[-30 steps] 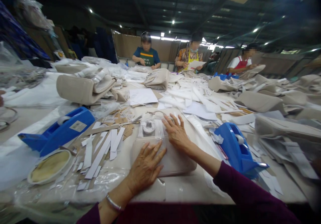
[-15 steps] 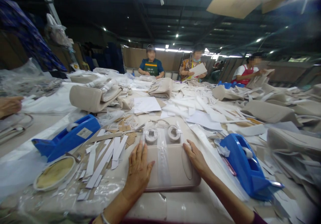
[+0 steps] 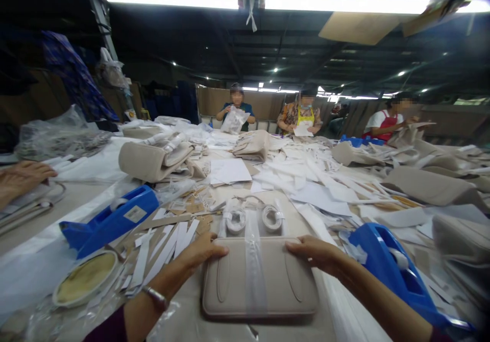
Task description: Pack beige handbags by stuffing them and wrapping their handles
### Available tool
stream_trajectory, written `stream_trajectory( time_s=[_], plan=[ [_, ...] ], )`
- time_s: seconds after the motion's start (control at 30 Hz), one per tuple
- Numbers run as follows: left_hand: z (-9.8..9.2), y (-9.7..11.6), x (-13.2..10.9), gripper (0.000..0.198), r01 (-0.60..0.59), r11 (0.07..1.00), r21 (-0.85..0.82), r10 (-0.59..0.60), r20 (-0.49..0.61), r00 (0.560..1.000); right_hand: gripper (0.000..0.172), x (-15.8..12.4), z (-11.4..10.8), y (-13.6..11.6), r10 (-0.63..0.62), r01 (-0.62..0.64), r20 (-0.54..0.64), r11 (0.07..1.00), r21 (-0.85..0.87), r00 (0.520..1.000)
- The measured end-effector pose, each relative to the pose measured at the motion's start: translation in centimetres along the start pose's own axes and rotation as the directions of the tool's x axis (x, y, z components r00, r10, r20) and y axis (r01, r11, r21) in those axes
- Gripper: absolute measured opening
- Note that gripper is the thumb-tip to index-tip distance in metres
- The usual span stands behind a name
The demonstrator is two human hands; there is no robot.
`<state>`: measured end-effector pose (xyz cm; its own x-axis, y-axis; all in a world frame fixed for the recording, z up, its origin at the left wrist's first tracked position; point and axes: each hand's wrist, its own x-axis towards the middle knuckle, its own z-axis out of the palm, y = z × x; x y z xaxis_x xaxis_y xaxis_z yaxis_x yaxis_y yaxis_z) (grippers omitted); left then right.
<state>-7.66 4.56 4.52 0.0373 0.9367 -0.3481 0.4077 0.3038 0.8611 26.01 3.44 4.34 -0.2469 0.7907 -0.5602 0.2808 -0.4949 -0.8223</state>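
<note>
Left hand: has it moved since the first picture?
Yes: the left hand has moved leftward, closer to the blue tape dispenser on the left.

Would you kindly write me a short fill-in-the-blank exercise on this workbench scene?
The left hand and right hand hold the handbag, beyond which lie ____ white coils.
The bracelet circles the ____ wrist.
The tape dispenser left of the handbag is ____ in colour.

Missing words: two; left; blue.
</note>
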Motion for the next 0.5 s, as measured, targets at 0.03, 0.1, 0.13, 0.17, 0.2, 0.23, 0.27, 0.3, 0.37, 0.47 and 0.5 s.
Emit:
stream_trajectory(
  time_s=[0.03, 0.1, 0.13, 0.17, 0.2, 0.23, 0.27, 0.3, 0.37, 0.47, 0.5],
  plan=[
    [-0.1, 0.3, 0.2, 0.058, 0.022, 1.0, 0.014, -0.022, 0.018, 1.0, 0.062, 0.3, -0.4, 0.0, 0.023, -0.023, 0.014, 1.0, 0.004, 1.0],
    [-0.2, 0.8, 0.6, 0.055, 0.061, 0.996, 0.066, -0.065, 0.05, 0.997, 0.059, 1.0, -0.9, 0.0, 0.05, -0.05, 0.023, 0.999, 0.004, 0.999],
    [-0.3, 0.9, 0.7, 0.053, 0.067, 0.993, 0.097, -0.073, 0.062, 0.995, 0.057, 1.2, -1.0, 0.1, 0.054, -0.054, 0.018, 0.999, 0.002, 0.998],
    [-0.2, 1.0, 0.9, 0.052, 0.07, 0.989, 0.128, -0.08, 0.072, 0.994, 0.054, 1.4, -1.1, 0.1, 0.053, -0.053, 0.015, 0.999, 0.0, 0.998],
    [-0.2, 1.1, 1.0, 0.05, 0.073, 0.985, 0.156, -0.086, 0.078, 0.993, 0.052, 1.6, -1.0, 0.1, 0.048, -0.048, 0.02, 0.999, -0.001, 0.999],
    [-0.2, 1.0, 1.1, 0.049, 0.076, 0.981, 0.177, -0.091, 0.08, 0.993, 0.049, 1.6, -0.9, 0.1, 0.041, -0.041, 0.031, 0.999, 0.001, 0.999],
    [-0.1, 0.9, 1.3, 0.048, 0.079, 0.979, 0.188, -0.095, 0.079, 0.992, 0.048, 1.6, -0.8, 0.0, 0.031, -0.032, 0.047, 0.999, 0.009, 0.998],
    [-0.1, 0.8, 1.4, 0.049, 0.078, 0.98, 0.185, -0.093, 0.077, 0.993, 0.047, 1.5, -0.6, 0.0, 0.021, -0.023, 0.067, 0.999, 0.027, 0.998],
    [0.0, 0.4, 1.5, 0.052, 0.071, 0.985, 0.154, -0.083, 0.073, 0.994, 0.046, 1.2, -0.2, 0.1, -0.006, -0.004, 0.117, 0.997, 0.079, 0.993],
    [0.1, 0.0, 1.3, 0.056, 0.063, 0.992, 0.107, -0.072, 0.081, 0.994, 0.047, 0.5, 0.3, 0.3, -0.058, 0.032, 0.185, 0.989, 0.144, 0.981],
    [0.2, -0.1, 1.2, 0.057, 0.065, 0.993, 0.097, -0.073, 0.081, 0.994, 0.048, 0.3, 0.5, 0.4, -0.074, 0.044, 0.188, 0.987, 0.155, 0.979]
  ],
)
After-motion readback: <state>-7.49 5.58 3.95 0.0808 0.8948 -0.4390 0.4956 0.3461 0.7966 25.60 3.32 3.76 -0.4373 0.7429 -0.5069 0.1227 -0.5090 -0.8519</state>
